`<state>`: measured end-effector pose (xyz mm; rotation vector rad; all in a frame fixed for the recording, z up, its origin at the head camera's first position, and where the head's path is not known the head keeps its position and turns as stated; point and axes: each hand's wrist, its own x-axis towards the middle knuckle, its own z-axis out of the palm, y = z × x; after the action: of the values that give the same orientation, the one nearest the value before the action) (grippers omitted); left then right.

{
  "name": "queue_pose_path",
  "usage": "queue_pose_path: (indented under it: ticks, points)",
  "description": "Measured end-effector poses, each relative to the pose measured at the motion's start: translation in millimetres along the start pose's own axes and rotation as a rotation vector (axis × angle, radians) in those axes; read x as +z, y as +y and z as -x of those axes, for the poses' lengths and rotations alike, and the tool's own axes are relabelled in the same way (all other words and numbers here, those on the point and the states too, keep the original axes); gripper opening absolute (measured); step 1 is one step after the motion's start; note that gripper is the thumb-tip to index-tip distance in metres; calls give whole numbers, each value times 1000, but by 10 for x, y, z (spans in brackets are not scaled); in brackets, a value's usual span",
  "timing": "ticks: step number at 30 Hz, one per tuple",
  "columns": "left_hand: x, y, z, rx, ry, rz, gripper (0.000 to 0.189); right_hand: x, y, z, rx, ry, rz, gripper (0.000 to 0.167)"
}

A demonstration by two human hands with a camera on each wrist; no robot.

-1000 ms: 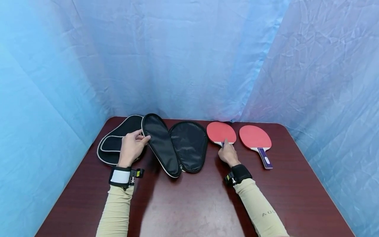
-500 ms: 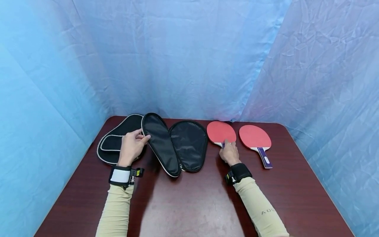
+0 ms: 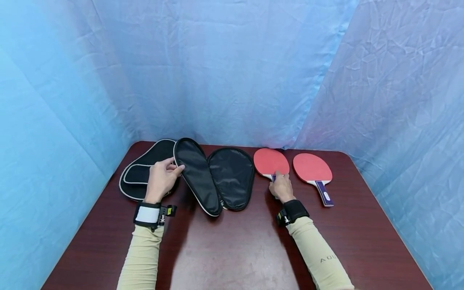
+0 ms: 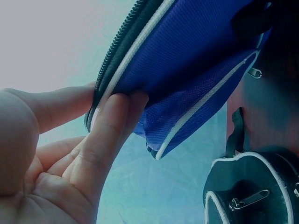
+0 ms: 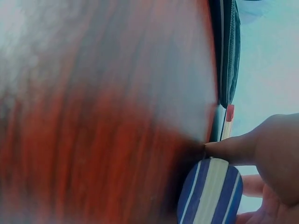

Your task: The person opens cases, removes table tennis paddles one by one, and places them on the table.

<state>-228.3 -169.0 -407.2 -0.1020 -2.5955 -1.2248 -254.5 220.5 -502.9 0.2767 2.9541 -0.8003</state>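
My left hand (image 3: pixel 162 181) pinches the raised half of an unzipped black paddle case (image 3: pixel 230 179) by its zippered rim. In the left wrist view that half shows a blue outer side (image 4: pixel 187 51) with white piping, thumb and fingers (image 4: pixel 110 114) on either side of the edge. My right hand (image 3: pixel 282 187) grips the handle of a red table tennis paddle (image 3: pixel 271 161), which lies face up on the table. From the right wrist view, the striped handle butt (image 5: pixel 210 193) sits beside the thumb and curled fingers. Most of the handle is hidden in the head view.
A second black case (image 3: pixel 139 175) with white piping and a pocket lies left, partly behind the left hand. Right of the gripped paddle lies another red paddle (image 3: pixel 312 167), handle toward me. Blue curtains (image 3: pixel 224 72) hang behind the table (image 3: pixel 224 249).
My right index finger has drawn back from the paddle's face, and the fingers have curled round its handle. The left hand keeps its hold on the raised case half.
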Motion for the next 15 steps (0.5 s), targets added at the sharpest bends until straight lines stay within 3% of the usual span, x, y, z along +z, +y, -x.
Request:
queue_pose_path:
  ticks: [6,12,15]
  points:
    - [2,4,-9,12,3,-11,46,-39,-12,24,-5,8,13,51]
    - [5,9,-15,4,-6,-9,46,-89,-81,86,-30,61,-2,39]
    - [10,14,-16,5,-11,-11,46,-114,-172,123,-51,89,-3,43]
